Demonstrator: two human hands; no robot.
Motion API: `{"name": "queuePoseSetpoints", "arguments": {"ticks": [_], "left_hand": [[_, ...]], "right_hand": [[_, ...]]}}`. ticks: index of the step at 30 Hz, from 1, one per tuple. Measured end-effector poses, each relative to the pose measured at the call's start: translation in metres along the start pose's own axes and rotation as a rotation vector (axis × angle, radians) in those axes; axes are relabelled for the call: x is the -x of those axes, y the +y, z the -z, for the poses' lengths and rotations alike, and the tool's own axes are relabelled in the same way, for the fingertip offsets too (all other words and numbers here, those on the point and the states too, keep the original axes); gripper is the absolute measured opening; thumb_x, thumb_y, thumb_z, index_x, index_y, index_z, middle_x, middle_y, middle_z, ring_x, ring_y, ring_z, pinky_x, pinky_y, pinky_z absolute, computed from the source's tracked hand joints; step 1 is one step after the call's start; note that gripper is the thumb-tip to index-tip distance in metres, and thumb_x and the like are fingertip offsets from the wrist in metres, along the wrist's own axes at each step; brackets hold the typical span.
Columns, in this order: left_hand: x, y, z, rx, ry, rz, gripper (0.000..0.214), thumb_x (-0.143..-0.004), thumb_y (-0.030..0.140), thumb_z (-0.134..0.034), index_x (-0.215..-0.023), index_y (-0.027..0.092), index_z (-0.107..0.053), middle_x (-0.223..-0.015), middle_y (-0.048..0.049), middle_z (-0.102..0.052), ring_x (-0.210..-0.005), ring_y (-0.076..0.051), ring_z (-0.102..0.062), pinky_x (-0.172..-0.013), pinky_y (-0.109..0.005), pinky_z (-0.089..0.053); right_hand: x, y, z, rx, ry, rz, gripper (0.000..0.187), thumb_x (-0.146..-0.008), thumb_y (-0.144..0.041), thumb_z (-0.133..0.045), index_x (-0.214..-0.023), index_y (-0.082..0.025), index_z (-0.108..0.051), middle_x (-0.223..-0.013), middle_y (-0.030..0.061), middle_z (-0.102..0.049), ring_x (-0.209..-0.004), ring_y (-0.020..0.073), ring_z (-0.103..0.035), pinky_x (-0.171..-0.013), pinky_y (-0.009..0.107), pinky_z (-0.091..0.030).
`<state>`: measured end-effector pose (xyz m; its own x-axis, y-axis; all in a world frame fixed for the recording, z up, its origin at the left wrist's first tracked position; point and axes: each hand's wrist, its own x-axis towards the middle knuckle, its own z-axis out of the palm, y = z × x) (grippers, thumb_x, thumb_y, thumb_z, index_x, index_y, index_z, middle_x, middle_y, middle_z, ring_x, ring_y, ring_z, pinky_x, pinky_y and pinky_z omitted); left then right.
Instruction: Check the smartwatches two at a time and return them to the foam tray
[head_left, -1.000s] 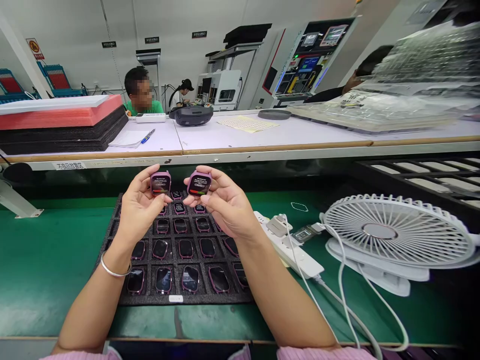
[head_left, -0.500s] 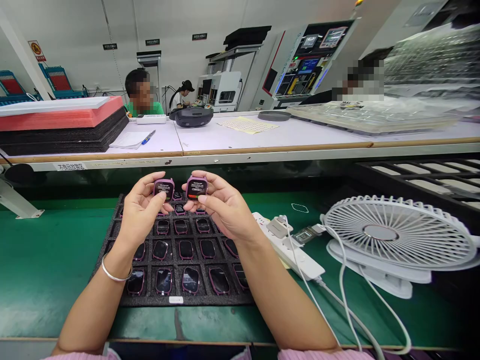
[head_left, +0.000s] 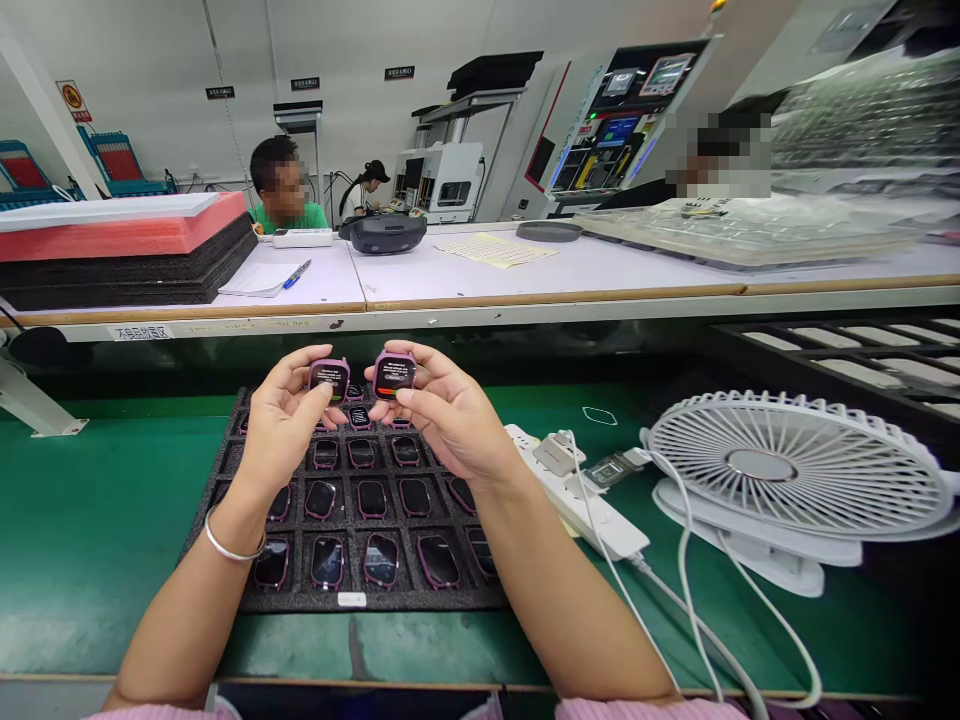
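Head view: smartwatch point(head_left: 394, 374) screen text illegible.

White rectangular label on the pale worktop's point(head_left: 480, 262) front edge point(head_left: 139, 333): 不良品放置区
Lit screens on hand-held pink-framed smartwatches point(head_left: 329, 379) point(head_left: 394, 374): too small to read
Small black rectangular wall signs point(head_left: 305, 84): too small to read

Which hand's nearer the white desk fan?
Right. The right hand sits just left of the white desk fan, past a power strip; the left hand is farther, beyond the right hand.

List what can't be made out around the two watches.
Head view only:
- Screen text on the left watch and right watch: too small to read.
- Pockets of the black foam tray under the left hand and right hand: hidden by them.
- Desk fan: cut off by the right edge.
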<state>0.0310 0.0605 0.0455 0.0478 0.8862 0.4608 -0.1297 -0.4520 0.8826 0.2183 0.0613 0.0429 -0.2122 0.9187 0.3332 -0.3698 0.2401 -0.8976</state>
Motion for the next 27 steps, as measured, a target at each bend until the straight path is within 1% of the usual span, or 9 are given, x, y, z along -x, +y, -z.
{"name": "queuePoseSetpoints", "arguments": {"ticks": [6,19,27], "left_hand": [[-0.0001,-0.0017,0.0005,-0.006,-0.004,0.000,0.035,-0.084,0.024,-0.066,-0.119,0.020,-0.063,-0.090,-0.0010,-0.067,-0.057,-0.009,-0.066,-0.054,-0.020,-0.056],[-0.0009,-0.0003,-0.0007,0.029,-0.001,0.026,0.033,-0.085,0.026,-0.064,-0.117,0.020,-0.064,-0.094,-0.0019,-0.067,-0.056,-0.009,-0.066,-0.053,-0.022,-0.055],[0.0004,-0.0002,-0.0003,0.036,-0.009,0.034,0.032,-0.086,0.025,-0.062,-0.117,0.020,-0.064,-0.090,-0.0007,-0.066,-0.057,-0.010,-0.067,-0.054,-0.023,-0.056]], "right_hand": [[0.0006,0.0000,0.0010,0.035,0.002,0.003,0.044,-0.079,-0.022,-0.069,-0.122,-0.024,-0.059,-0.110,0.0058,-0.072,-0.071,0.0153,-0.071,-0.071,0.034,-0.059],[0.0007,-0.0002,0.0013,0.035,0.007,0.013,0.045,-0.079,-0.022,-0.069,-0.122,-0.023,-0.059,-0.110,0.0062,-0.072,-0.070,0.0155,-0.071,-0.070,0.034,-0.059],[0.0008,-0.0006,0.0023,0.039,0.002,0.013,0.044,-0.079,-0.023,-0.070,-0.122,-0.023,-0.059,-0.110,0.0064,-0.072,-0.069,0.0155,-0.071,-0.069,0.034,-0.059]]}}
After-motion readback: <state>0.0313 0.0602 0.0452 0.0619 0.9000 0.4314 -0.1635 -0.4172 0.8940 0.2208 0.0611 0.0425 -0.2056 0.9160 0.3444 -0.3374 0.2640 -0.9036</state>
